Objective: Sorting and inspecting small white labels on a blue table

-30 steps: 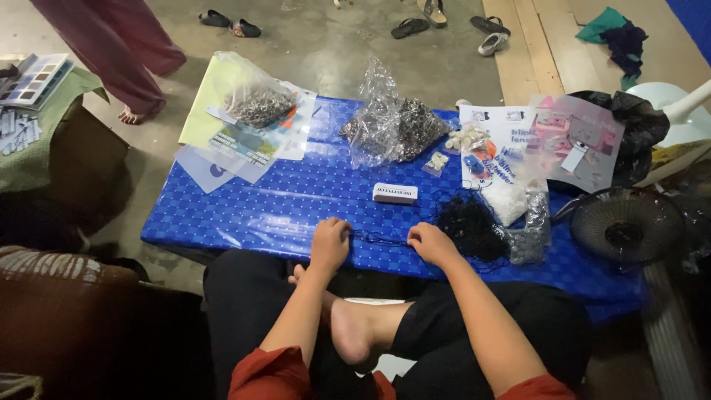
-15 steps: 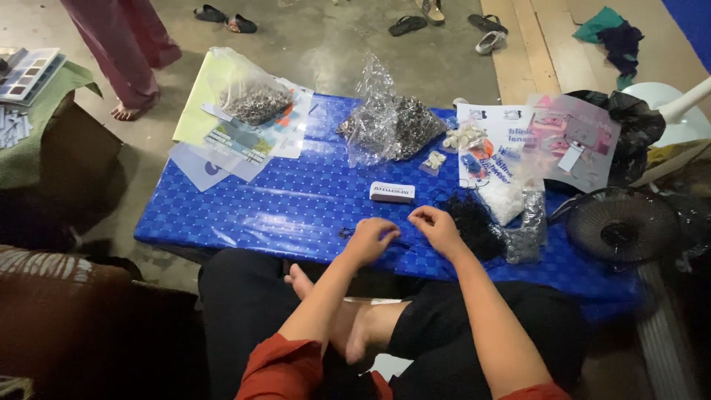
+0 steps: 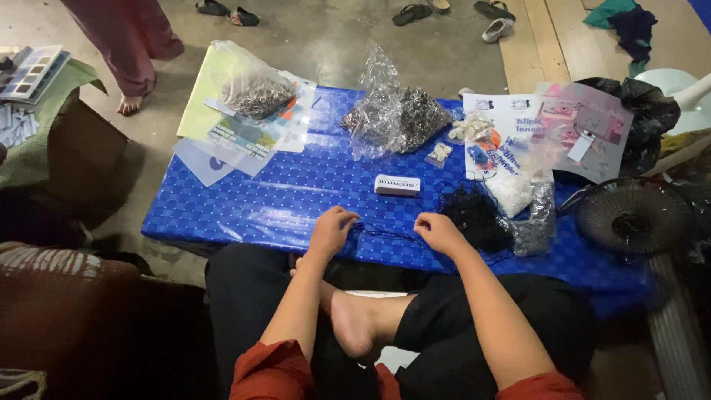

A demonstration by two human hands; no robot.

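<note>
My left hand (image 3: 332, 228) and right hand (image 3: 438, 231) rest at the near edge of the blue table (image 3: 244, 207), each with fingers curled and pinching an end of a thin black cord (image 3: 389, 234) stretched between them. Half a second ago the left hand was closer to the right; now it has pulled away, so the cord spans a wider gap. The small white box (image 3: 398, 185) lies just beyond the cord, and the dark heap of cords (image 3: 478, 218) sits beside my right hand, both unmoved.

A home floor workplace: low blue table (image 3: 244, 204), concrete floor, sandals (image 3: 412, 12) lying about.
</note>
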